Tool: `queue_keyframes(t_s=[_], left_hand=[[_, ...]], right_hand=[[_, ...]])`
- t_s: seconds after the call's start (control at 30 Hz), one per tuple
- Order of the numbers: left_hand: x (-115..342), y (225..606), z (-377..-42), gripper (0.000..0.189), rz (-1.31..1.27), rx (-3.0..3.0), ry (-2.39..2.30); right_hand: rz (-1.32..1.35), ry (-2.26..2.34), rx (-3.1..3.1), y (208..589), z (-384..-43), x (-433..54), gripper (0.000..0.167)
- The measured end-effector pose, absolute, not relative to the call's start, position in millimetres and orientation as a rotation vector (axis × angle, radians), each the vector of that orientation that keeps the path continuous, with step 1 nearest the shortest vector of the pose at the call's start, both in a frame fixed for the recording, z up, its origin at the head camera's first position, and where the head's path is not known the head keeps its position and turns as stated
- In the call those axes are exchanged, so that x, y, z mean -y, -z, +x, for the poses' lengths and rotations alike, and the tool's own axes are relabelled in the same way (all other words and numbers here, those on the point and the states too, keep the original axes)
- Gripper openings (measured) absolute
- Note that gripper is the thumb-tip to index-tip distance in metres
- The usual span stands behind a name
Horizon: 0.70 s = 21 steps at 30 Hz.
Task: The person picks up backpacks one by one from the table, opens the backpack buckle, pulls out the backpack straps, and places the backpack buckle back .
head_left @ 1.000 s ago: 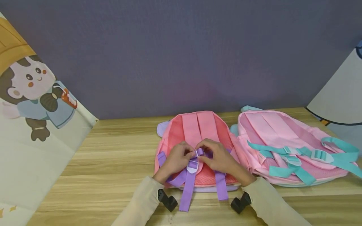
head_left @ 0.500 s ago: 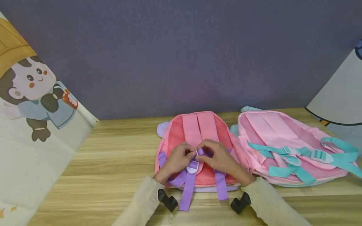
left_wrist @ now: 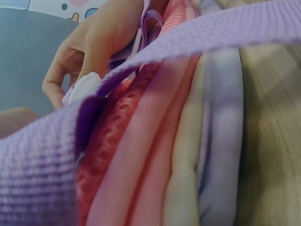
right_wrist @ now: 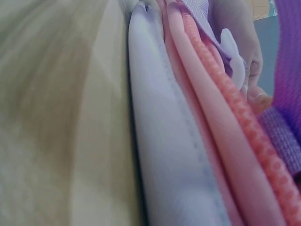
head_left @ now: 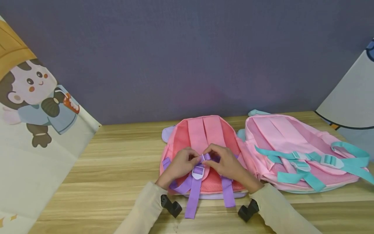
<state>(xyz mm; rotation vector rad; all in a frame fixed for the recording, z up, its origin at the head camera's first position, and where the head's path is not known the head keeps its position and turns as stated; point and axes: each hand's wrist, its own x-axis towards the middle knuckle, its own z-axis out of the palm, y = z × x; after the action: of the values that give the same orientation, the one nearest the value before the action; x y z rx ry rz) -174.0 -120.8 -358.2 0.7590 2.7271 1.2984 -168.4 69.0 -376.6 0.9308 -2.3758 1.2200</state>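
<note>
Some of the purple strap (head_left: 207, 157) is now exposed left of the small buckle (head_left: 204, 158), and the left hand (head_left: 181, 162), seen closer to that buckle half a second ago, has been shifted slightly away.

Coral-pink backpack (head_left: 197, 135) face down on the wooden table (head_left: 117, 162), purple strap (head_left: 193, 200) through a white buckle (head_left: 197, 176).

Ribbed cloth is seen in the purple strap (head_left: 193, 201), smooth plastic in the white buckle (head_left: 197, 176), rough mesh on the coral backpack (head_left: 212, 184).
</note>
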Motion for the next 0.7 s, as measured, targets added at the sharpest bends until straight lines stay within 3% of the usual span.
queue_keyframes(t_s=[0.4, 0.7], left_hand=[[118.8, 361.4, -173.7, 0.010, 0.784, -2.765, -1.300], [117.3, 365.1, -174.5, 0.010, 0.801, -2.756, -1.322]], right_hand=[[0.921, -1.230, 2.424, 375.8, -167.6, -68.7, 0.031], [0.880, -1.225, 2.463, 375.1, -166.1, -69.0, 0.028]])
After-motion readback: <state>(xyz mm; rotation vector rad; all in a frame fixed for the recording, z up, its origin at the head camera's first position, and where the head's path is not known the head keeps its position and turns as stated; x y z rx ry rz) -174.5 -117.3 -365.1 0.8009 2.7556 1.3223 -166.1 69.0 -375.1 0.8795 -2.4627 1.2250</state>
